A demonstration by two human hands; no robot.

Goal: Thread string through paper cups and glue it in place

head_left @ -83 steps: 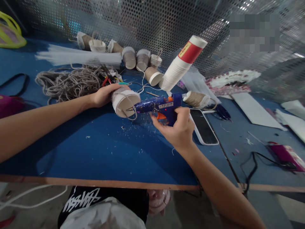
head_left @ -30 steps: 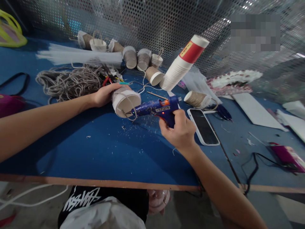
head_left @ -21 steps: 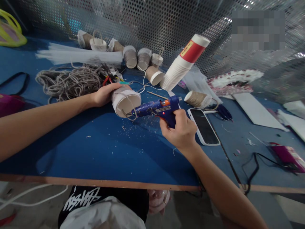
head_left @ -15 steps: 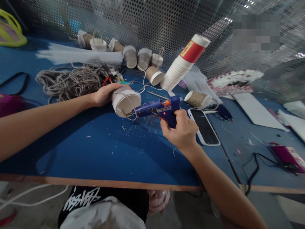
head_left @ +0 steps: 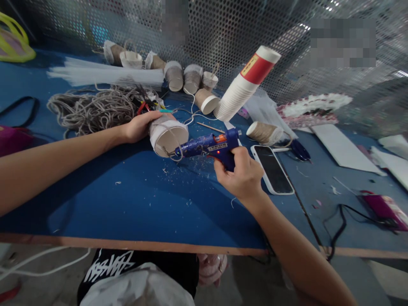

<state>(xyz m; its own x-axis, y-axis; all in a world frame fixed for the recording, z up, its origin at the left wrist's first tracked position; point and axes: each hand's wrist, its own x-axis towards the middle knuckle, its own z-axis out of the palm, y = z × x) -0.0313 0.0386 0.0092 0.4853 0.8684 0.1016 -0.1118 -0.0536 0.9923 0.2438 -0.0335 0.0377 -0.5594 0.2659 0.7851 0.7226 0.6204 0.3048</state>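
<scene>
The glue gun (head_left: 208, 145) looks glossy plastic, the cup (head_left: 163, 139) smooth paper inside, the cord (head_left: 92, 111) rough and matt.

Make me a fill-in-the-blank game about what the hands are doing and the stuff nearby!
The right hand points the hot glue gun at the open paper ____ in the left hand.
The smartphone is edged in ____.
The band around the stacked paper cups is mostly ____.
Missing words: cup; white; red.

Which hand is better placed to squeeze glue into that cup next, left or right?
Right, most likely. The right hand holds the glue gun, its nozzle at the mouth of the cup, while the left hand holds the cup.
</scene>
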